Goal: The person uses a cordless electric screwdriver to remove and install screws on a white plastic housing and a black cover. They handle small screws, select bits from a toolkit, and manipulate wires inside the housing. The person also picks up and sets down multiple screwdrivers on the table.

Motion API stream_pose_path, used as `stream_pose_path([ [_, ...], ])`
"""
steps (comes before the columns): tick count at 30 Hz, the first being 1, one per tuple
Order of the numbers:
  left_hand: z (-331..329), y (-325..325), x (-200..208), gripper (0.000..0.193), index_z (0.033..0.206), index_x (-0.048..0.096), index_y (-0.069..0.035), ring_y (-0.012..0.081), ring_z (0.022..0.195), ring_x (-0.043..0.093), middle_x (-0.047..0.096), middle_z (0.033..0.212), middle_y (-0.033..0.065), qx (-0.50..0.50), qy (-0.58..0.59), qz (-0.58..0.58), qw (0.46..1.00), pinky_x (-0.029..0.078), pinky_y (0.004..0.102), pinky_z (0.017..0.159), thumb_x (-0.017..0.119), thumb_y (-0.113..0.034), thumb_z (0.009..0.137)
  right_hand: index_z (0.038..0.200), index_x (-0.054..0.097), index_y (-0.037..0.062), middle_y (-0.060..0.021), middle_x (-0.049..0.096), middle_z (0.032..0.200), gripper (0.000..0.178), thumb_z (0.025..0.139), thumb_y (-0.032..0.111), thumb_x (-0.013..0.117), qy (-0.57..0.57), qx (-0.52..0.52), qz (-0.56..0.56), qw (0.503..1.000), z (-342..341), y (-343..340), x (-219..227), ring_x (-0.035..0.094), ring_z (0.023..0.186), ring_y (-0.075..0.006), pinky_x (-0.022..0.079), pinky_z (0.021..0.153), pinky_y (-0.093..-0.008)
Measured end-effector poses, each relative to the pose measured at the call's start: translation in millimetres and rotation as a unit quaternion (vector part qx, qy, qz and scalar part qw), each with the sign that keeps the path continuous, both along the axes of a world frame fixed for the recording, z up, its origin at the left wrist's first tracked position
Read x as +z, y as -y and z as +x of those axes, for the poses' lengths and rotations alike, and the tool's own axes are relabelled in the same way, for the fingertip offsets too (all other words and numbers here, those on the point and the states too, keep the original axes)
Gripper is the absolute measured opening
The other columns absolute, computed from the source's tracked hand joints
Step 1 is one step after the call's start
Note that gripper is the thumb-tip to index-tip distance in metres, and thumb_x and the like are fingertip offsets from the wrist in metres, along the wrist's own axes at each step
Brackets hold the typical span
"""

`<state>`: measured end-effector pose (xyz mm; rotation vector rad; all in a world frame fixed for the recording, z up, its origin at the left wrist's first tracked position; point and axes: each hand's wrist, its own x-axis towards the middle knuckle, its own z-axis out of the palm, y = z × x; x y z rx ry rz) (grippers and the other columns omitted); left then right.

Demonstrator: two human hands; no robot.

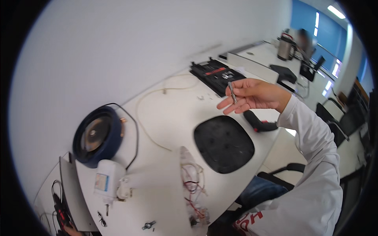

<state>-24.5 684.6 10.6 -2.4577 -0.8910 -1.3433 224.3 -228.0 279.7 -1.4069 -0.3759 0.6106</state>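
Note:
My right hand (256, 95) is raised over the far right part of the white table, with a slim metal screwdriver bit (232, 93) pinched between thumb and fingers. The other fingers spread out loosely. Just below the hand lies a black cordless screwdriver (259, 122) with red accents. A black rounded-square cover (224, 144) lies flat beside it. Behind the hand is an open black tool case (216, 74) with a red strip and small metal pieces. My left hand is out of view.
Left on the table are a dark blue round housing (112, 135), a white box-like part (112, 176) and a thin pale tube (143, 125). Near the front are an elongated part with wires (193, 185) and a small black piece (149, 225). Beyond a grey partition (76, 192) shows another person's hand (71, 230).

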Motion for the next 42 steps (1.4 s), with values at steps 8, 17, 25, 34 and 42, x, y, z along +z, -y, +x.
stream_pose_path([
  [8, 26, 108, 62, 0.047, 0.104, 0.056, 0.009, 0.0378, 0.085, 0.058, 0.06, 0.099, 0.0255, 0.061, -0.103, -0.013, 0.993, 0.047, 0.0472, 0.071, 0.056, -0.035, 0.086, 0.117, 0.052, 0.001, -0.0099, 0.056, 0.116, 0.032, 0.09, 0.02, 0.054, -0.052, -0.132, 0.038, 0.989, -12, 36, -41, 0.06, 0.098, -0.0146, 0.052, 0.082, -0.0228],
  [17, -30, 105, 109, 0.046, 0.111, 0.054, 0.006, 0.0361, 0.088, 0.058, 0.058, 0.103, 0.024, 0.053, 0.096, -0.127, 0.986, 0.047, 0.0472, 0.072, 0.053, -0.034, 0.087, 0.103, 0.058, 0.0034, -0.0021, 0.065, 0.09, 0.022, 0.084, 0.012, 0.062, 0.119, -0.206, -0.095, 0.967, -42, 63, -63, 0.057, 0.076, -0.0035, 0.046, 0.069, -0.0159],
  [25, -43, 479, 221, 0.036, 0.108, 0.053, -0.001, 0.0231, 0.071, 0.055, 0.057, 0.097, 0.0144, -0.211, 0.136, 0.147, 0.957, 0.048, 0.0324, 0.059, 0.053, -0.033, 0.091, 0.087, 0.06, 0.0025, -0.0081, 0.067, 0.086, 0.015, 0.074, -0.001, 0.068, 0.285, -0.155, -0.084, 0.942, -92, 50, -72, 0.063, 0.077, -0.0128, 0.045, 0.073, -0.0217],
  [34, -28, 704, 202, 0.034, 0.101, 0.06, -0.005, 0.0242, 0.079, 0.058, 0.061, 0.09, 0.0071, -0.526, -0.085, 0.042, 0.845, 0.044, 0.0344, 0.063, 0.072, -0.014, 0.07, 0.08, 0.065, 0.0007, -0.0125, 0.066, 0.08, 0.022, 0.061, -0.008, 0.072, 0.391, -0.12, -0.005, 0.913, -137, 52, -97, 0.064, 0.076, -0.0214, 0.049, 0.068, -0.0277],
  [42, 9, 794, 173, 0.025, 0.091, 0.064, -0.004, 0.0228, 0.077, 0.059, 0.062, 0.089, 0.0083, -0.576, 0.034, -0.299, 0.76, 0.046, 0.0299, 0.065, 0.071, 0.0, 0.067, 0.085, 0.065, 0.0002, -0.0111, 0.067, 0.084, 0.02, 0.066, -0.007, 0.07, 0.288, -0.108, 0.104, 0.946, -172, 42, -119, 0.065, 0.08, -0.0194, 0.051, 0.07, -0.027],
])
